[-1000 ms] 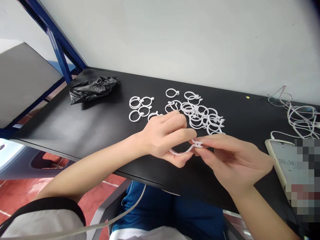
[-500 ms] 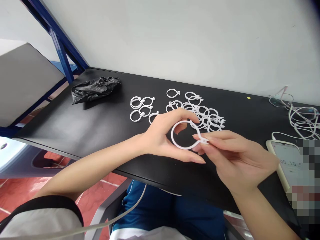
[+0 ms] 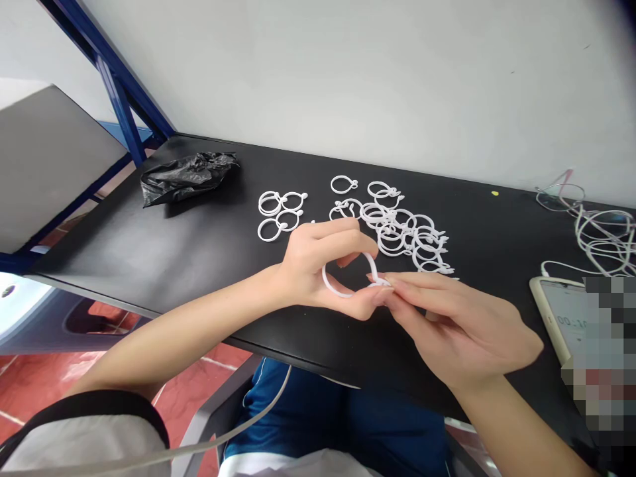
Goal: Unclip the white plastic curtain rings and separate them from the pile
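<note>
A white plastic curtain-type ring [image 3: 328, 283] with a small clasp is held up in front of me. My left hand [image 3: 322, 265] curls around it, with the fingers against its upper right side and the thumb along its lower edge. My right hand [image 3: 462, 318] pinches the clasp end between thumb and fingers, and its fingertips partly hide whether the clasp is closed. Beyond my hands lies a pile of similar white rings [image 3: 392, 240] on the black table [image 3: 199, 245]. A smaller group of rings [image 3: 272, 230] lies to the left, partly behind my left hand.
A crumpled black plastic bag [image 3: 186, 177] lies at the back left. On the right are a phone [image 3: 561, 311], partly blurred out, and a tangle of white cable [image 3: 603, 242]. A pale wall [image 3: 372, 86] borders the table's back edge, and a blue metal post [image 3: 119, 109] stands left.
The ring and my right hand have moved slightly left. My left hand has closed in around the ring, its thumb now bent against the lower edge near the clasp.
</note>
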`<action>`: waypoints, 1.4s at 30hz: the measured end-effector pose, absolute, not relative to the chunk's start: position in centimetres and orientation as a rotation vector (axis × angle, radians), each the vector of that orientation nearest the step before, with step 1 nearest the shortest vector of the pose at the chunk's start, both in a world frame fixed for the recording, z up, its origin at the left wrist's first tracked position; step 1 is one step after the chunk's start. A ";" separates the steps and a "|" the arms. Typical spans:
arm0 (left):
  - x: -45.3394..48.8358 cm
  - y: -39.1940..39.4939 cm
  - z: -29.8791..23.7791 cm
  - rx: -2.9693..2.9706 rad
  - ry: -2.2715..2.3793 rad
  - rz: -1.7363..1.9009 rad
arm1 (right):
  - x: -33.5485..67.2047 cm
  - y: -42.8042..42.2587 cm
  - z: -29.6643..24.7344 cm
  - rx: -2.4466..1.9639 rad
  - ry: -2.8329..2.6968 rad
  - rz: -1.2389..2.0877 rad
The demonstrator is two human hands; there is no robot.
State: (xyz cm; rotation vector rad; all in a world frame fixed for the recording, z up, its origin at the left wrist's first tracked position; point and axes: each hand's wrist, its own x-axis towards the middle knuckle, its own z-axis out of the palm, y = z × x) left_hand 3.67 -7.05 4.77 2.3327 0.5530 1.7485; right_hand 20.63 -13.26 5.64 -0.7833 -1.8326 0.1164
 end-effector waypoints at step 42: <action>3.6 -7.3 4.3 2.401 0.529 1.765 | 21.0 -13.8 5.4 -0.776 -1.800 0.178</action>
